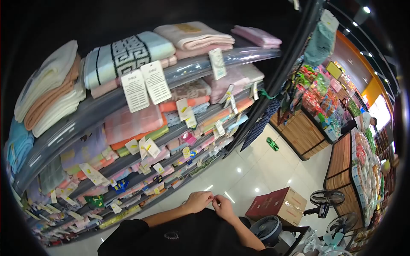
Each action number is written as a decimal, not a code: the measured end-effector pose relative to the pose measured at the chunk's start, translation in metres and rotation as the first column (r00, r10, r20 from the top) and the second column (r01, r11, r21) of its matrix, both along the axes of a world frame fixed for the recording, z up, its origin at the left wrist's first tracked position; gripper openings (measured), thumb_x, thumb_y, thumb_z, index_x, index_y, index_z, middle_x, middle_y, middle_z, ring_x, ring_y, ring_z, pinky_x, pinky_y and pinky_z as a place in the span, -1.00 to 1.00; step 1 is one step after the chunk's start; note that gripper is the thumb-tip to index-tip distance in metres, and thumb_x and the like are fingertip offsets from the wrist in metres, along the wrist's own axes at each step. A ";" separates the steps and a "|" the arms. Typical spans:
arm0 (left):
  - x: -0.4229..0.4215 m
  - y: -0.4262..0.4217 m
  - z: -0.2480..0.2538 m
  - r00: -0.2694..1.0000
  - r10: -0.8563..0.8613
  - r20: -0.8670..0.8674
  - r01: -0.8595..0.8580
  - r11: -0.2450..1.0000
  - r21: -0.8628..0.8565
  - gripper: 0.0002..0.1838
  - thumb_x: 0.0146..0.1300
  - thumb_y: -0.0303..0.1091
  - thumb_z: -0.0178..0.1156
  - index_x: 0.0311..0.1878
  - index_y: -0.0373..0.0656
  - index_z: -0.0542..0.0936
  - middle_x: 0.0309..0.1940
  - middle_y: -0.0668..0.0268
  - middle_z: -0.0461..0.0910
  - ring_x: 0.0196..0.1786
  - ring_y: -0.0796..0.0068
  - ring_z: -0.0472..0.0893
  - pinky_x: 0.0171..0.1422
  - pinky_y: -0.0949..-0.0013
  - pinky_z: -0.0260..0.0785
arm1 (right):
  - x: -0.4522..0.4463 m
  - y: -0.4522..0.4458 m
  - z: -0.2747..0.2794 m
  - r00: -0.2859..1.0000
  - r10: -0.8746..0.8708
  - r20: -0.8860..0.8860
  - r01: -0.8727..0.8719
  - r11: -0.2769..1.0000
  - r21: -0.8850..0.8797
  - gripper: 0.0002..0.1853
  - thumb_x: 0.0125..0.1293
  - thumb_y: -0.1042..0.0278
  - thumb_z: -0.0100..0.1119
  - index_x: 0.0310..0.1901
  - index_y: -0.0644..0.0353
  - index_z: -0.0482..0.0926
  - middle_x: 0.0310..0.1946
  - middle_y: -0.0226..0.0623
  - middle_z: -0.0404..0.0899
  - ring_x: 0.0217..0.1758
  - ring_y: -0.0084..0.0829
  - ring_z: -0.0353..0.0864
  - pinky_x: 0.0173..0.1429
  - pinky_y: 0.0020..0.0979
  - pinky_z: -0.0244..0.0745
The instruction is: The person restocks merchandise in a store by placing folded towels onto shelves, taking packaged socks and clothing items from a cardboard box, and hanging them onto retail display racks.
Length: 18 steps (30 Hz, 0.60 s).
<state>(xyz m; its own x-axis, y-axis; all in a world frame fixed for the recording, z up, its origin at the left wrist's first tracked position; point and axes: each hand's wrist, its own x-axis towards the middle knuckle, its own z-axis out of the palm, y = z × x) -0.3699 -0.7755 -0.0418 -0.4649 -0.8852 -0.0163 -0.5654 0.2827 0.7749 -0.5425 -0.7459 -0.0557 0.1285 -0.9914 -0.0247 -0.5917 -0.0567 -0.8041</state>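
My left hand (198, 201) and my right hand (222, 206) meet in front of my dark shirt (179, 237). Both are closed, thumbs and fingertips pinched together at one spot. Whatever lies between the fingertips, if anything, is hidden or too small to name. Beyond my hands on the left, a shelf rack holds folded towels: a light blue one with a black key pattern (130, 53), a pinkish-beige one (192, 36) and a white one (53, 77). White price tags (135, 90) hang from the upper shelf edge. Neither hand touches the rack.
A cardboard box (290, 207) stands on the tiled floor (239, 170) to the right, near a dark fan (267, 230) and a stand fan (326, 197). Wooden display bins (301, 132) heaped with colourful packets are farther off. A person (363, 121) is there too.
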 end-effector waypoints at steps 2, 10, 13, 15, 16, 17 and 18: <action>0.013 -0.001 -0.004 0.997 0.075 -0.004 -0.074 0.996 0.058 -0.82 0.28 -0.25 0.20 -0.17 -0.13 0.61 -0.28 0.20 0.69 -0.17 0.13 0.67 -0.12 0.14 0.48 | 0.013 -0.013 -0.006 0.998 0.055 0.023 -0.056 0.998 0.019 -0.82 0.23 0.32 0.18 -0.25 0.27 0.61 -0.42 -0.03 0.61 -0.39 -0.06 0.64 -0.28 -0.21 0.51; 0.087 0.017 -0.032 0.923 0.384 -0.007 -0.378 0.913 0.152 -0.86 0.27 -0.28 0.19 -0.21 -0.12 0.59 -0.29 0.24 0.68 -0.26 0.19 0.68 -0.18 0.20 0.49 | 0.067 -0.095 -0.035 0.918 0.179 0.353 -0.228 0.968 0.103 -0.87 0.37 0.44 0.07 -0.19 0.30 0.57 -0.38 -0.26 0.64 -0.38 -0.48 0.60 -0.27 -0.44 0.50; 0.109 0.034 -0.027 0.879 0.477 0.005 -0.471 0.865 0.171 -0.86 0.25 -0.31 0.20 -0.20 -0.13 0.59 -0.30 0.23 0.68 -0.30 0.23 0.68 -0.20 0.24 0.50 | 0.079 -0.143 -0.023 0.832 0.086 0.548 -0.212 0.962 0.171 -0.80 0.37 0.42 0.07 -0.01 0.24 0.50 -0.25 -0.34 0.62 -0.32 -0.49 0.60 -0.23 -0.44 0.51; 0.119 0.049 -0.043 0.858 0.513 0.002 -0.507 0.847 0.160 -0.85 0.24 -0.31 0.21 -0.18 -0.14 0.59 -0.30 0.22 0.68 -0.32 0.27 0.68 -0.21 0.27 0.50 | 0.090 -0.174 -0.012 0.793 -0.078 0.604 -0.121 0.952 0.281 -0.77 0.36 0.39 0.07 0.02 0.21 0.47 -0.19 -0.35 0.61 -0.26 -0.51 0.59 -0.20 -0.43 0.49; 0.123 0.056 -0.047 0.833 0.554 0.009 -0.547 0.820 0.167 -0.85 0.24 -0.31 0.22 -0.18 -0.15 0.59 -0.31 0.22 0.68 -0.32 0.28 0.68 -0.22 0.27 0.50 | 0.095 -0.186 -0.005 0.794 -0.070 0.603 -0.133 0.949 0.285 -0.77 0.36 0.39 0.07 0.02 0.21 0.47 -0.19 -0.35 0.61 -0.26 -0.51 0.59 -0.20 -0.43 0.49; 0.125 0.060 -0.049 0.805 0.592 0.017 -0.586 0.792 0.171 -0.84 0.24 -0.30 0.22 -0.18 -0.15 0.59 -0.32 0.22 0.68 -0.33 0.28 0.68 -0.22 0.26 0.50 | 0.101 -0.197 0.004 0.718 -0.161 0.677 -0.100 0.939 0.329 -0.78 0.36 0.38 0.08 0.01 0.18 0.48 -0.20 -0.37 0.60 -0.26 -0.53 0.57 -0.19 -0.43 0.47; 0.125 0.064 -0.050 0.797 0.603 0.018 -0.597 0.784 0.170 -0.84 0.24 -0.30 0.22 -0.18 -0.15 0.59 -0.32 0.22 0.68 -0.33 0.28 0.68 -0.22 0.26 0.50 | 0.105 -0.207 0.010 0.629 -0.250 0.736 -0.073 0.924 0.376 -0.79 0.35 0.37 0.09 -0.01 0.16 0.49 -0.21 -0.39 0.58 -0.26 -0.54 0.55 -0.19 -0.43 0.45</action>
